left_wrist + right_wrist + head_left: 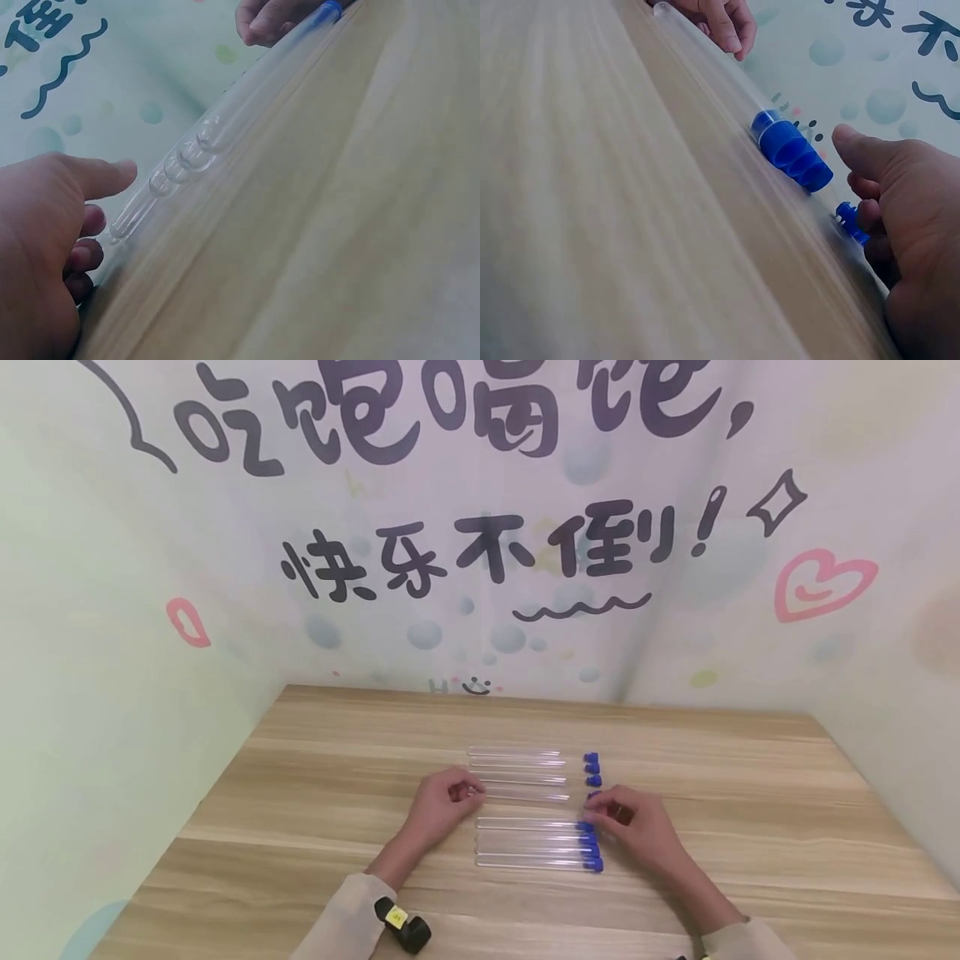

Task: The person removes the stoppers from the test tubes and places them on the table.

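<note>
The left hand (447, 802), fingers bent, is at the rounded end of the nearest of four uncapped clear tubes (525, 778); the right hand (633, 824), also bent, is near that tube's other end, beside a blue cap (594, 794). Whether either grasps anything cannot be told. Three more loose caps (592, 769) lie in a column beyond the right fingertips, making four. Nearer the person, four capped tubes (528, 862) lie side by side on the desk (315, 793), their transparent walls hard to separate. The right fingers partly hide the nearest loose cap; the right sleeve (750, 941) is cut off.
</note>
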Action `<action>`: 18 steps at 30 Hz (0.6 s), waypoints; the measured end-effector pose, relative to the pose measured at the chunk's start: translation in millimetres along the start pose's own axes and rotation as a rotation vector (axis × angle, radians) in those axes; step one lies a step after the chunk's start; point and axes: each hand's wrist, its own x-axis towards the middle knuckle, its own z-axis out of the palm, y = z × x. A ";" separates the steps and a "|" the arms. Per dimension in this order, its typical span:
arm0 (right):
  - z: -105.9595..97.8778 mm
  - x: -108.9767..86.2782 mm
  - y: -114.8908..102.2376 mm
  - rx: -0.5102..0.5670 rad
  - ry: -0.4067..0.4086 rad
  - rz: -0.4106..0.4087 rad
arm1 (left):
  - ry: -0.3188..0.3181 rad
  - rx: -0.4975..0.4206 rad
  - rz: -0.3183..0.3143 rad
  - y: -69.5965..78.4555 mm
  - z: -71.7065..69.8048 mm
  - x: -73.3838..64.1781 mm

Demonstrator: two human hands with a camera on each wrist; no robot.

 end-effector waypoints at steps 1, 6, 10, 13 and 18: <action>0.4 -0.5 0.4 0.003 -0.008 -0.013 | -0.013 0.001 -0.001 0.6 0.0 -1.4; -0.8 -1.3 -6.3 -0.003 -0.024 -0.078 | -0.071 0.018 0.017 0.4 0.4 -4.1; -2.4 -0.8 -4.4 -0.014 -0.044 -0.089 | -0.102 0.030 0.035 -0.5 0.8 -4.5; -2.3 -0.3 5.8 -0.014 -0.059 -0.073 | -0.109 0.041 0.039 -0.2 0.8 -4.6; -4.1 -0.5 4.5 -0.034 -0.084 -0.044 | -0.114 0.055 0.040 -1.0 0.5 -3.4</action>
